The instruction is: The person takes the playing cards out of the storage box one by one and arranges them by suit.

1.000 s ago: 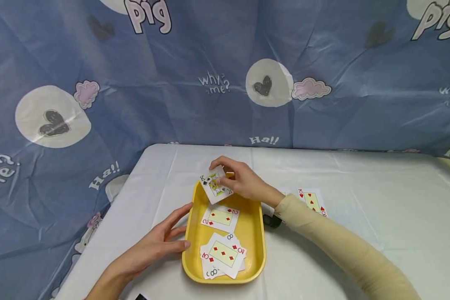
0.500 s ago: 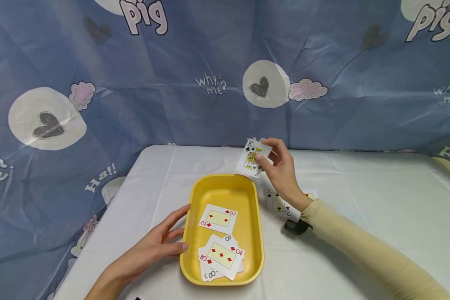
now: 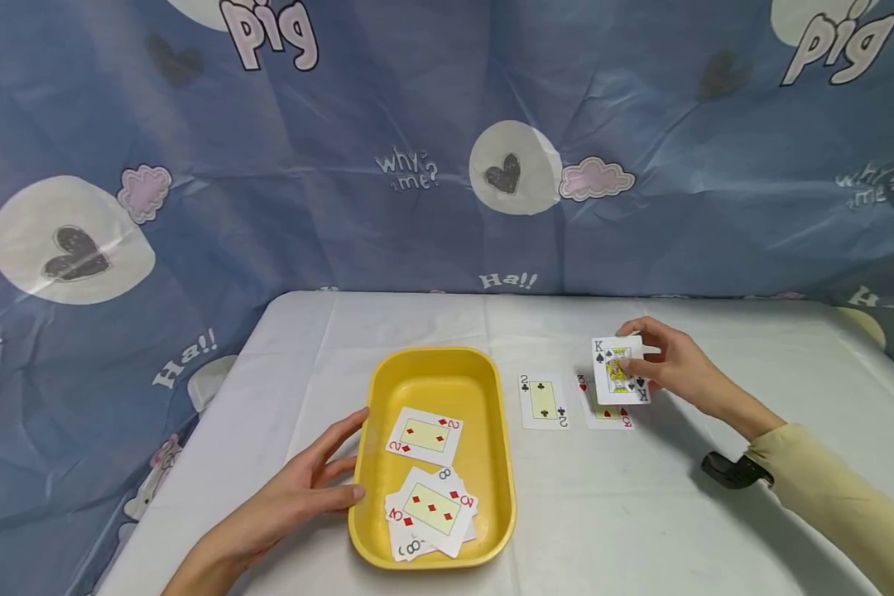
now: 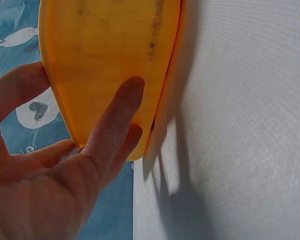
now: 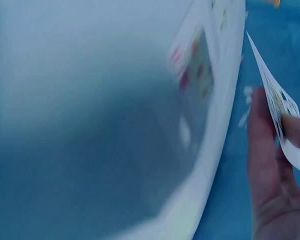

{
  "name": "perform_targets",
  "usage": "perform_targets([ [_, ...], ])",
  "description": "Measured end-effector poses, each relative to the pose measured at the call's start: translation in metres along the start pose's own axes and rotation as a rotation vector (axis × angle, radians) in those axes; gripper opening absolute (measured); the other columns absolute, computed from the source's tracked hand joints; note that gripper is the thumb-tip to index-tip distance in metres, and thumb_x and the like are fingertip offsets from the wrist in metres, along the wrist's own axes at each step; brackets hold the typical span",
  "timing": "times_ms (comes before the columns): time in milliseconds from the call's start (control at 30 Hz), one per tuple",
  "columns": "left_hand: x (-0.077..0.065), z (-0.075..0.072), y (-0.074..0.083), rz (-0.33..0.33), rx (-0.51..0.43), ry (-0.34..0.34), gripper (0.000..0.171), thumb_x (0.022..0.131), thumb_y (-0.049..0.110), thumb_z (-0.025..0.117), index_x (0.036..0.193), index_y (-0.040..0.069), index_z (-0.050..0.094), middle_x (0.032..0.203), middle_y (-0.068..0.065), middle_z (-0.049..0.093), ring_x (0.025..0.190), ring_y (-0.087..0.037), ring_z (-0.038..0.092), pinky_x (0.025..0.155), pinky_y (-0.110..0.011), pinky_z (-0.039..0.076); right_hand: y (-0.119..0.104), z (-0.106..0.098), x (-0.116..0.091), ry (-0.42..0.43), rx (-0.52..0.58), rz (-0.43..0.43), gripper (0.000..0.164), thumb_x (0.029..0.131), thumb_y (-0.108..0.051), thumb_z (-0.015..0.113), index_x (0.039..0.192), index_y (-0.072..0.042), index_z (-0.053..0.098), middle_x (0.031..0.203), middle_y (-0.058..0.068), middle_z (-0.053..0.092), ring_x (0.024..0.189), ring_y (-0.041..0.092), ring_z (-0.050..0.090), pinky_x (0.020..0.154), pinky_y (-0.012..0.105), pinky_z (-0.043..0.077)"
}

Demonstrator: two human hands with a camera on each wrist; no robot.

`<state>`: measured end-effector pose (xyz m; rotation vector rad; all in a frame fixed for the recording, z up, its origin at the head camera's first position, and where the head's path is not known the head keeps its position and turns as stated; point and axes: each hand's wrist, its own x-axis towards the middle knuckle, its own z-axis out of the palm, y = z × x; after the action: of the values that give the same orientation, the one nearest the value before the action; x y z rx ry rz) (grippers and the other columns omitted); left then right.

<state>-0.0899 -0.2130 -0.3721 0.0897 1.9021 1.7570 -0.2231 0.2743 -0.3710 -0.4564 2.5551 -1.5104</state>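
My right hand (image 3: 678,371) pinches a king of spades (image 3: 611,379) between thumb and fingers. The card is raised, face toward the head camera, and overlaps a card with red hearts (image 3: 594,414) on the table. In the right wrist view, the held card (image 5: 270,82) appears nearly edge-on. Left of the hearts card lies a two of clubs (image 3: 544,401). Fingers and thumb of my left hand (image 3: 305,482) touch the left side of a yellow tray (image 3: 493,463); the left wrist view shows fingertips against its outer wall (image 4: 105,50).
Inside the tray, a two of diamonds (image 3: 425,436) lies alone, with a pile of cards topped by a three of diamonds (image 3: 432,507) nearer me. A white cloth (image 3: 603,521) covers the table. Behind it hangs a blue printed curtain (image 3: 387,240).
My right hand has carried the king of spades from over the tray's far end rightward to over the hearts card. The left hand stays against the tray.
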Motion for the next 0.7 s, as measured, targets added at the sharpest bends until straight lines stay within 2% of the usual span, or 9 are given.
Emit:
perform_targets([
  [133, 0.000, -0.001, 0.000, -0.007, -0.007, 0.007, 0.083, 0.092, 0.016, 0.070, 0.156, 0.034, 0.021, 0.162, 0.001, 0.006, 0.139, -0.035, 0.036, 0.093, -0.043, 0.051, 0.020, -0.015, -0.017, -0.019, -0.072, 0.021, 0.039, 0.092, -0.004, 0.068, 0.127, -0.003, 0.049, 0.112, 0.024, 0.059, 0.085, 0.023, 0.066, 0.062, 0.038, 0.056],
  [267, -0.002, -0.002, -0.001, -0.002, -0.007, 0.005, 0.083, 0.092, 0.015, 0.070, 0.156, 0.033, 0.021, 0.163, 0.000, 0.004, 0.141, -0.036, 0.031, 0.093, -0.042, 0.051, 0.035, -0.021, -0.024, 0.007, -0.284, -0.022, 0.037, 0.088, 0.001, 0.070, 0.122, 0.000, 0.053, 0.103, 0.016, 0.062, 0.079, 0.018, 0.060, 0.063, 0.029, 0.049],
  [333, -0.002, -0.002, -0.001, 0.000, -0.007, 0.002, 0.083, 0.092, 0.015, 0.070, 0.156, 0.033, 0.021, 0.163, 0.000, 0.004, 0.142, -0.036, 0.031, 0.094, -0.042, 0.050, 0.039, -0.023, -0.026, 0.018, -0.386, -0.047, 0.037, 0.086, 0.001, 0.072, 0.120, 0.001, 0.056, 0.098, 0.013, 0.059, 0.078, 0.019, 0.056, 0.064, 0.029, 0.045],
  [433, -0.002, -0.001, -0.001, 0.002, -0.008, -0.001, 0.083, 0.092, 0.015, 0.070, 0.156, 0.032, 0.021, 0.163, 0.000, 0.003, 0.142, -0.036, 0.030, 0.094, -0.042, 0.050, 0.039, -0.025, -0.028, 0.056, -0.496, -0.080, 0.039, 0.084, -0.003, 0.076, 0.120, -0.001, 0.061, 0.103, 0.015, 0.055, 0.085, 0.026, 0.053, 0.070, 0.035, 0.043],
  [567, 0.000, -0.001, -0.001, -0.007, -0.012, 0.006, 0.083, 0.091, 0.015, 0.070, 0.156, 0.033, 0.021, 0.162, 0.001, 0.004, 0.141, -0.036, 0.032, 0.094, -0.043, 0.050, 0.032, -0.027, -0.029, 0.119, -0.499, -0.163, 0.040, 0.085, -0.002, 0.075, 0.123, -0.002, 0.062, 0.118, 0.019, 0.054, 0.099, 0.034, 0.050, 0.074, 0.043, 0.043],
  [700, 0.001, 0.000, 0.000, -0.012, -0.011, 0.007, 0.084, 0.091, 0.015, 0.071, 0.156, 0.033, 0.021, 0.162, 0.000, 0.005, 0.141, -0.036, 0.033, 0.094, -0.043, 0.050, 0.015, -0.017, -0.022, 0.198, -0.424, -0.238, 0.036, 0.087, 0.003, 0.070, 0.122, -0.004, 0.064, 0.119, 0.014, 0.054, 0.101, 0.026, 0.046, 0.077, 0.035, 0.042],
])
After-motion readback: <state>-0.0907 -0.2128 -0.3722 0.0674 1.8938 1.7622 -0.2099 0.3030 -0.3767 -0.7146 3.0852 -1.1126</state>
